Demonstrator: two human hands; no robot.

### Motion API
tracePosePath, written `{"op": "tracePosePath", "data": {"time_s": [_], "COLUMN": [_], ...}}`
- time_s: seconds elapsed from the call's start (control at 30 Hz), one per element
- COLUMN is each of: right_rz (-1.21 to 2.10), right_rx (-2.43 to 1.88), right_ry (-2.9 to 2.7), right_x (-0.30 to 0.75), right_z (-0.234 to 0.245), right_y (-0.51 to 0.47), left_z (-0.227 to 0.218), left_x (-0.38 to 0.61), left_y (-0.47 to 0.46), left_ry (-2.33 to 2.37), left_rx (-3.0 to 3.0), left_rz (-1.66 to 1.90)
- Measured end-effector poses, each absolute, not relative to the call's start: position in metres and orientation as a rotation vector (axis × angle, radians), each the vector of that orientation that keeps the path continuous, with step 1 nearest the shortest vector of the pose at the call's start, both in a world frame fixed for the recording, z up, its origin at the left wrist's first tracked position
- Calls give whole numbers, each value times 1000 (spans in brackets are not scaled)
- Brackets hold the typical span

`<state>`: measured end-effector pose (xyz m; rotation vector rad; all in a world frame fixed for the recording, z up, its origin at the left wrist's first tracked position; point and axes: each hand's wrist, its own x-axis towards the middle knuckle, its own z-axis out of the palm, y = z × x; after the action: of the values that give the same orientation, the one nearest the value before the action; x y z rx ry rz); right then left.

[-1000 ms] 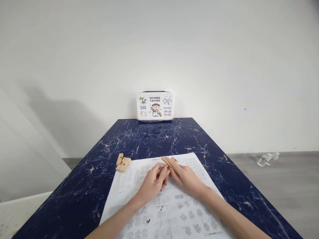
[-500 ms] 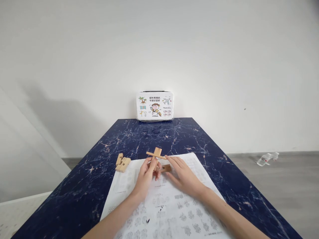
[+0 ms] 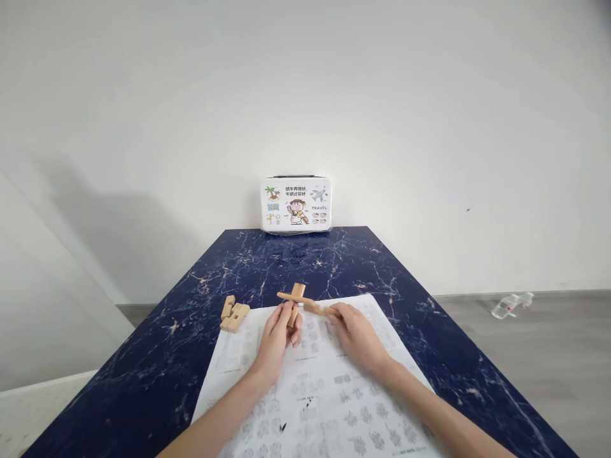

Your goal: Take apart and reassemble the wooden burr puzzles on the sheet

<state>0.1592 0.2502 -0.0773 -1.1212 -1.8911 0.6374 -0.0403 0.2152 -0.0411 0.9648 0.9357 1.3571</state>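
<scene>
Just above the far part of the printed sheet [image 3: 310, 366], my left hand [image 3: 272, 340] is closed around the lower end of crossed wooden puzzle pieces [image 3: 298, 291]. One upright piece and a thin crosspiece make the cross. To the right, my right hand [image 3: 358, 334] pinches another wooden puzzle piece [image 3: 319, 309]. Its left end lies close to the crosspiece's right end; whether they touch I cannot tell. Fingers hide part of both. Left of the sheet's far corner, several wooden blocks [image 3: 235, 317] lie together.
The dark blue marbled table [image 3: 258, 267] narrows toward the white wall. A white cartoon-printed case [image 3: 296, 205] stands at its far edge. Small dark bits [image 3: 283, 427] lie on the sheet. A clear plastic bottle [image 3: 506, 306] lies on the floor at right.
The wooden piece formerly low between my hands is now pinched in my right hand, raised toward the crosspiece. My right fingers have curled in from their outstretched pose. My left hand keeps its hold.
</scene>
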Motion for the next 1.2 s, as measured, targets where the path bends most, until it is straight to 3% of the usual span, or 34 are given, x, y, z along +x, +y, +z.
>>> {"op": "tracePosePath", "data": {"time_s": [0.2,0.33,1.2], "right_rz": [1373,1615,1579], "right_rx": [-821,-608,-681], "right_ry": [-1420,-1347,-1514], "right_x": [165,162,156], "right_z": [-57,-48,-49], "right_y": [251,243,238], "left_z": [-39,-41,-41], "left_x": [-40,-39,-38], "left_y": [216,215,208], "left_ry": [900,839,759], "left_rx": [909,872,1010], "left_rz": [1296,1218,956]}}
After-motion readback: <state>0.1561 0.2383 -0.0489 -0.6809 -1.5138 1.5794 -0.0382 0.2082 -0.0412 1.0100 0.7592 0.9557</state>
